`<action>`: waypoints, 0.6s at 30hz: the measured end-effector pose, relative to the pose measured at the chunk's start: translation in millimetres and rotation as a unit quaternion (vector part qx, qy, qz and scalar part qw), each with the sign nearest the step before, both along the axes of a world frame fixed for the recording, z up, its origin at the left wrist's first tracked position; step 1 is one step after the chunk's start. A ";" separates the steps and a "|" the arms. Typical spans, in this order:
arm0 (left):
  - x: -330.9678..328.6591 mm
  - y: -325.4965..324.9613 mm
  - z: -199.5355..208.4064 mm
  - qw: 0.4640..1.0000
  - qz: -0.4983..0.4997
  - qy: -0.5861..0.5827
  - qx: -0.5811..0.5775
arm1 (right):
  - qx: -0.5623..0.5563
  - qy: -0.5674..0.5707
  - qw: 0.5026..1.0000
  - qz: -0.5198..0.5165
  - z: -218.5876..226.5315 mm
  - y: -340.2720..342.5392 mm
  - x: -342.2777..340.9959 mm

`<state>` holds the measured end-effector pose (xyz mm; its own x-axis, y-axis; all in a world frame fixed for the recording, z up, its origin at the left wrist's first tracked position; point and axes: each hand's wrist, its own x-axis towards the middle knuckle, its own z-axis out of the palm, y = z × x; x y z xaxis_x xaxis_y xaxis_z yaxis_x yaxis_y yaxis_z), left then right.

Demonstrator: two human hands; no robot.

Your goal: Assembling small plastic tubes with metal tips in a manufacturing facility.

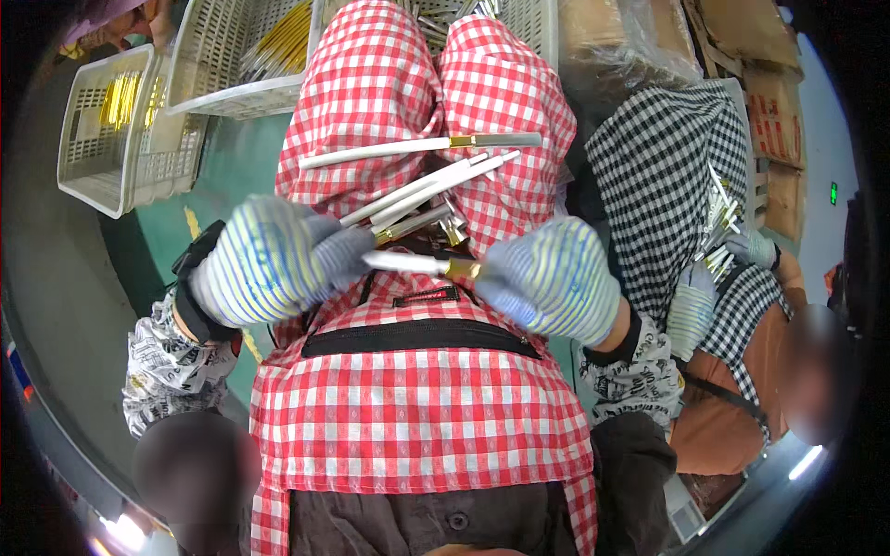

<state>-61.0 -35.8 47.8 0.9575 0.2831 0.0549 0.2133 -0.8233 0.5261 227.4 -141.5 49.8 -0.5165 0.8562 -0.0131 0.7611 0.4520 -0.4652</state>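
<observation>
White stick [408, 263]: held roughly level above the lap, between both hands; shows its pale end at left and a gold band at right; slightly blurred.
Red checked apron [422, 417]: covers waist, thighs and knees; carries loose sticks in the dip between the legs.
Black checked cloth [640, 176]: spreads over the lap of a co-worker [723, 417] in brown, seated at the right; bears a bundle of white sticks [718, 222] close to two gloved hands.
Large crate [236, 96]: stands beyond the knees, toward the left; made of cream lattice plastic; holds a heap of yellow sticks [278, 42].
Small crate [93, 190]: sits farther left, beside the large one; holds more yellow pieces.
Left hand [278, 255]: wears a striped glove; pinches the pale end of the stick, with fingers curled in.
Right hand [556, 278]: wears a matching glove; closes round the end past the gold band, hiding that end from sight.
Black zip [422, 339]: runs across the apron, nearer the waist than the held stick.
Upper loose stick [380, 151]: lies crosswise over the thighs, with gold band and grey end toward the right.
Slanted loose sticks [417, 193]: rest close together just beyond the hands, near some gold and silver ends.
Green sign [833, 193]: glows on the wall at far right.
</observation>
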 end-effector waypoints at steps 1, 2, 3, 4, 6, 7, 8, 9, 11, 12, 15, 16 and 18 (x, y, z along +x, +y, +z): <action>0.2 -2.2 -3.4 1.000 -0.015 0.004 0.004 | -0.023 0.017 1.000 0.010 -5.1 -3.9 -2.7; 0.2 -3.6 -4.9 1.000 -0.029 0.009 0.009 | -0.045 0.035 0.998 0.021 -7.7 -4.4 -5.3; 0.7 -4.6 -6.0 1.000 -0.026 0.001 0.010 | -0.055 0.045 0.997 0.019 -6.0 -2.1 -7.9; 0.7 -5.1 -6.5 1.000 -0.024 0.002 0.009 | -0.055 0.046 0.997 0.020 -4.9 -0.5 -8.5; -1.4 -9.6 -6.2 1.000 -0.012 0.002 0.008 | -0.109 0.068 0.992 0.005 -0.1 1.9 -9.4; -2.9 -11.7 -7.6 0.999 -0.003 0.007 0.032 | -0.111 0.067 0.992 0.008 3.4 4.1 -9.9; 1.0 -8.5 -6.2 0.999 -0.002 0.009 0.034 | -0.123 0.050 0.991 -0.003 6.3 8.4 -7.5; 7.4 -3.2 -3.1 0.999 0.027 -0.017 0.008 | -0.134 0.032 0.990 -0.014 10.2 14.2 -4.5; 21.4 15.9 5.1 0.996 0.063 -0.055 0.031 | -0.097 0.291 0.940 -0.149 5.9 19.5 -1.3; 24.2 23.3 16.6 0.994 0.094 -0.018 0.055 | -0.021 0.462 0.849 -0.256 -8.7 13.6 -8.4; 26.4 52.6 0.7 0.977 0.151 -0.067 0.137 | -0.088 0.353 0.840 -0.402 -18.2 0.8 20.7; 29.0 58.0 -8.8 0.979 0.152 -0.029 0.135 | -0.074 0.278 0.906 -0.310 -20.3 1.0 17.4; 38.7 57.6 -18.7 0.982 0.148 0.042 0.106 | 0.031 0.049 0.993 -0.107 -23.3 -2.1 -1.0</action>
